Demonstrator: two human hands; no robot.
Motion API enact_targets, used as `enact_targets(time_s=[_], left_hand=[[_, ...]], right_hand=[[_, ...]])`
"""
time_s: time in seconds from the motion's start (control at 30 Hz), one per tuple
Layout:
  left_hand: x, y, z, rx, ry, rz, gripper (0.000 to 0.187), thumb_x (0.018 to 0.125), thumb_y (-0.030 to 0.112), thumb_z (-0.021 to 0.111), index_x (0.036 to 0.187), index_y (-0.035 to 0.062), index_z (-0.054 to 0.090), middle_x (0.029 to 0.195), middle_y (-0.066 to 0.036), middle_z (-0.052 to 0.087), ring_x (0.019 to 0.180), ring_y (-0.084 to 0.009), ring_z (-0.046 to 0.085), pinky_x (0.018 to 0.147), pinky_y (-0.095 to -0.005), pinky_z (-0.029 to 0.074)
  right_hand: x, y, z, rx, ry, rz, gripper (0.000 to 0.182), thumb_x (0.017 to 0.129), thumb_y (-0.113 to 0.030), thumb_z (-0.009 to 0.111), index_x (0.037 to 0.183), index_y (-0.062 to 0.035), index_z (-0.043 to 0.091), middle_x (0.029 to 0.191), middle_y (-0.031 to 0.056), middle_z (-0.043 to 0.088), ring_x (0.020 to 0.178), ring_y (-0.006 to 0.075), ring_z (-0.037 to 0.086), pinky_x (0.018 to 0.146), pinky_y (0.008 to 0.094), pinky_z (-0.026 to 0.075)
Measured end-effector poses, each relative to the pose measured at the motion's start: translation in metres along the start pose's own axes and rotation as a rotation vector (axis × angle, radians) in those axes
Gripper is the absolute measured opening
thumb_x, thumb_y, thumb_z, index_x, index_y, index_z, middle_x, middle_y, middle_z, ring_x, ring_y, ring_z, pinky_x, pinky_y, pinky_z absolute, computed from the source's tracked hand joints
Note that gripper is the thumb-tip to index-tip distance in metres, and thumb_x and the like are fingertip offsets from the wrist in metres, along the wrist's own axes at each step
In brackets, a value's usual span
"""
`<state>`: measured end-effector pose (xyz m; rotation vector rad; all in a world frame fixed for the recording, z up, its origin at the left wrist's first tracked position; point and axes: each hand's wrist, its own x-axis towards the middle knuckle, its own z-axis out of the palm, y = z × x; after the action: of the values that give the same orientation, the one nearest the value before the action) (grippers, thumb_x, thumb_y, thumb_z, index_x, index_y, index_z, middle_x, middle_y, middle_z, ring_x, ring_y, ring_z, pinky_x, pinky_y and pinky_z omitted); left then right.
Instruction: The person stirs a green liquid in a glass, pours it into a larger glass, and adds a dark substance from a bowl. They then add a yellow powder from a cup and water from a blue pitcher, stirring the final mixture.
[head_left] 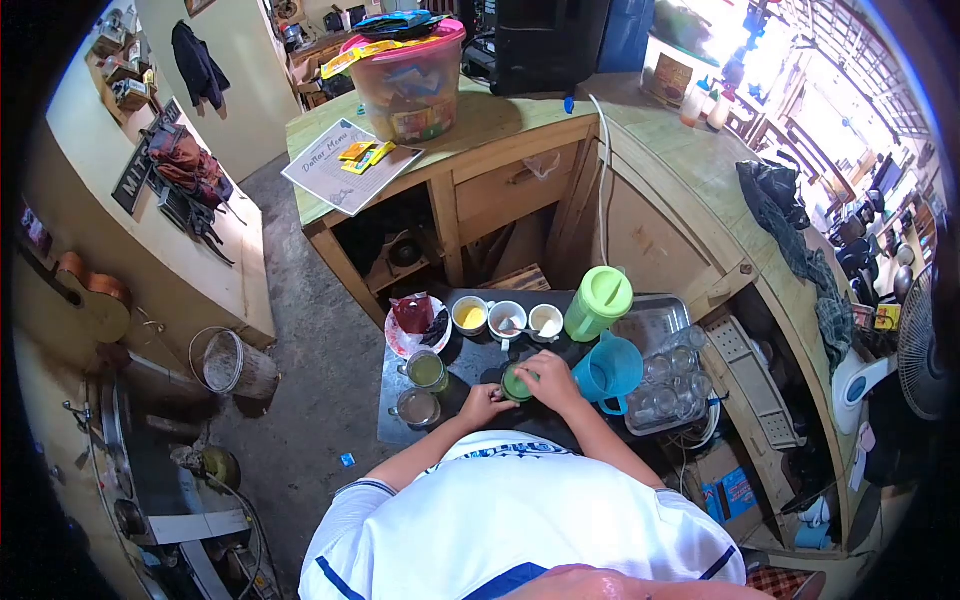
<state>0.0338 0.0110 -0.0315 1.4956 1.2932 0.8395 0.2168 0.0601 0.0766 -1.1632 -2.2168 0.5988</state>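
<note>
Glass (515,387), green | left grip (484,407) at side | right grip (549,382) over rim

The left forearm (428,450) and the right forearm (608,440) are both bare and reach forward, coming closer together toward the hands. The left hand (481,408) is a little lower, with fingers bent inward. The right hand (549,382) is just beside it, its fingers also bent, pointing inward to the left.
</note>
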Motion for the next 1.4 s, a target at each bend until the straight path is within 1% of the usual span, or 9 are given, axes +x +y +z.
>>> enact_targets(time_s=[0.37,0.47,0.57,0.67,0.77,0.87,0.93,1.03,1.4], left_hand=[[-0.002,-0.001,0.002,0.025,0.004,-0.006,0.044,0.070,0.026,0.084,0.066,-0.0034,0.051,0.054,-0.004,0.047,0.054,-0.0101,0.038,0.051,-0.0328,0.038],[0.000,-0.002,0.001,0.041,0.014,-0.007,0.045,0.069,0.026,0.084,0.065,-0.0031,0.050,0.053,-0.005,0.047,0.053,-0.0102,0.038,0.050,-0.0331,0.038],[-0.002,-0.003,0.003,0.019,0.021,-0.018,0.045,0.069,0.025,0.084,0.065,-0.0028,0.049,0.053,-0.005,0.046,0.054,-0.0102,0.037,0.051,-0.0335,0.038],[-0.002,-0.004,0.004,0.029,0.037,0.024,0.043,0.070,0.024,0.084,0.065,-0.0030,0.050,0.053,-0.005,0.046,0.053,-0.0104,0.038,0.051,-0.0336,0.038],[-0.005,0.009,0.001,0.019,0.045,-0.004,0.041,0.070,0.023,0.083,0.066,-0.0033,0.052,0.053,-0.005,0.046,0.053,-0.0107,0.039,0.051,-0.0337,0.038],[-0.006,0.008,0.001,0.048,0.028,0.005,0.041,0.070,0.024,0.083,0.067,-0.0036,0.053,0.053,-0.006,0.047,0.052,-0.0117,0.039,0.051,-0.0341,0.039],[-0.004,0.003,0.002,0.040,0.027,0.000,0.043,0.070,0.025,0.084,0.065,-0.0032,0.051,0.053,-0.007,0.047,0.052,-0.0131,0.039,0.051,-0.0349,0.039],[-0.003,-0.002,0.003,0.056,0.036,0.008,0.046,0.069,0.026,0.084,0.062,-0.0021,0.048,0.053,-0.007,0.047,0.051,-0.0146,0.040,0.052,-0.0357,0.040],[-0.003,-0.001,0.001,0.089,0.022,0.001,0.046,0.070,0.028,0.083,0.065,-0.0021,0.050,0.055,-0.010,0.050,0.052,-0.0167,0.041,0.053,-0.0370,0.041]], right_hand=[[-0.005,-0.002,-0.004,-0.186,0.010,0.047,0.016,0.077,-0.018,0.069,0.079,-0.0027,0.073,0.074,0.0133,0.068,0.075,0.0305,0.065,0.070,0.0403,0.051],[-0.004,0.004,0.002,0.047,-0.042,0.151,0.015,0.078,-0.018,0.069,0.079,-0.0041,0.073,0.075,0.0124,0.068,0.075,0.0300,0.064,0.070,0.0402,0.050],[-0.006,0.004,0.003,-0.074,0.124,0.015,0.016,0.077,-0.019,0.070,0.079,-0.0033,0.073,0.076,0.0143,0.068,0.072,0.0317,0.064,0.067,0.0409,0.051],[-0.007,0.008,0.008,-0.036,-0.064,0.153,0.016,0.077,-0.018,0.070,0.078,-0.0030,0.073,0.078,0.0146,0.068,0.071,0.0319,0.063,0.066,0.0410,0.051],[-0.006,0.006,0.007,-0.014,0.168,0.040,0.017,0.077,-0.020,0.070,0.078,-0.0031,0.073,0.077,0.0158,0.068,0.071,0.0329,0.064,0.067,0.0417,0.051],[-0.009,0.007,0.007,-0.107,-0.084,0.161,0.016,0.077,-0.020,0.070,0.079,-0.0043,0.074,0.078,0.0150,0.069,0.073,0.0317,0.064,0.068,0.0409,0.051],[-0.006,0.004,0.007,-0.003,0.131,0.038,0.017,0.076,-0.020,0.070,0.079,-0.0042,0.074,0.076,0.0152,0.068,0.073,0.0320,0.064,0.067,0.0413,0.051],[-0.010,0.007,0.007,-0.170,-0.051,0.120,0.017,0.077,-0.020,0.070,0.078,-0.0040,0.073,0.076,0.0137,0.068,0.073,0.0311,0.063,0.066,0.0407,0.050],[-0.009,0.004,0.009,-0.059,0.107,0.090,0.017,0.076,-0.021,0.070,0.079,-0.0046,0.074,0.075,0.0133,0.067,0.072,0.0312,0.063,0.067,0.0426,0.050]])
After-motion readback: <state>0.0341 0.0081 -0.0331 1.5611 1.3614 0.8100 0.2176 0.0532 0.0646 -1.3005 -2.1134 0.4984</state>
